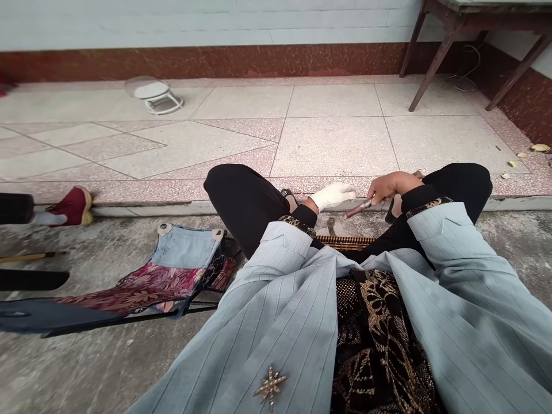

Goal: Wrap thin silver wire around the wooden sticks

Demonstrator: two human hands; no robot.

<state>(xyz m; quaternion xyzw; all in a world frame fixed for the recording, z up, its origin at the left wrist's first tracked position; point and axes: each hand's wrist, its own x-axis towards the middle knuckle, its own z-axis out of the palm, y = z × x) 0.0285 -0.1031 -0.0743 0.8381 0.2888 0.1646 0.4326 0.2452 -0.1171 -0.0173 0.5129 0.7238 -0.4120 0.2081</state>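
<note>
My left hand (335, 196) wears a white knitted glove. Its fingers reach to the right, loosely stretched, with nothing visible in them. My right hand (388, 187) is bare and closed around a slim reddish-brown stick-like tool (357, 211) with a pale band near the grip; its exact kind does not show. The tool's free end slants down to the left, just below the gloved fingers and apart from them. Under my left hand a short brown stub (331, 226) stands up. A black and orange woven piece (345, 242) lies between my legs, partly hidden by my clothes.
A folding chair (161, 286) with patterned cloth stands at my left. Beyond it a person's red shoe (73, 207) rests by the step edge (142, 209). A small white stool (157, 95) stands on the tiles. At the back right is a wooden table (451, 31).
</note>
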